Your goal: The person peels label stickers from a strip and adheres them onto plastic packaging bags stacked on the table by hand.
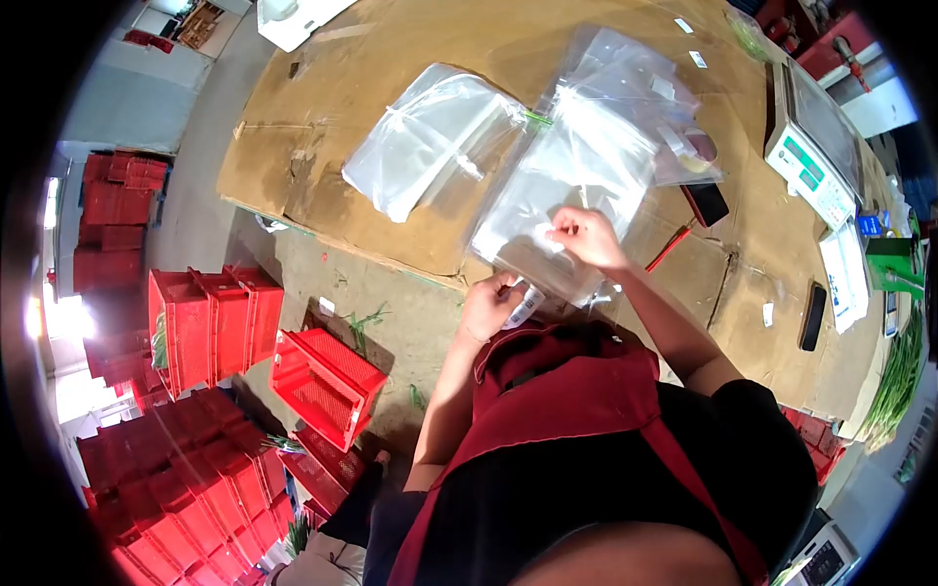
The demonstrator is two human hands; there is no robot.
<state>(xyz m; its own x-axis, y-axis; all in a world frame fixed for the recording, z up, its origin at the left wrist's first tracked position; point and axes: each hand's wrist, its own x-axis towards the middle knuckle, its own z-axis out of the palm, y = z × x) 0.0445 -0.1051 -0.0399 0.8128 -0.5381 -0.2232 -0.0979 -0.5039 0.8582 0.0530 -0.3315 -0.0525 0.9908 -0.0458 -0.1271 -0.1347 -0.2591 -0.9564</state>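
Note:
My left hand (pixel 491 305) is at the table's near edge, its fingers curled round a strip of white printed labels (pixel 525 306). Over a stack of clear plastic bags (pixel 528 210), my right hand (pixel 586 237) is closed in a pinch. A small white label (pixel 550 234) shows at its fingertips, partly lost in the glare. Another pile of clear bags (pixel 420 146) lies to the left. More clear bags (pixel 625 83) overlap the far end of the stack.
Cardboard covers the table (pixel 322 186). On the right are a red pen (pixel 668 249), a dark phone (pixel 705 203), a black device (pixel 812 316), a scale (pixel 811 171) and green stalks (pixel 894 381). Red crates (pixel 327 386) stand on the floor at left.

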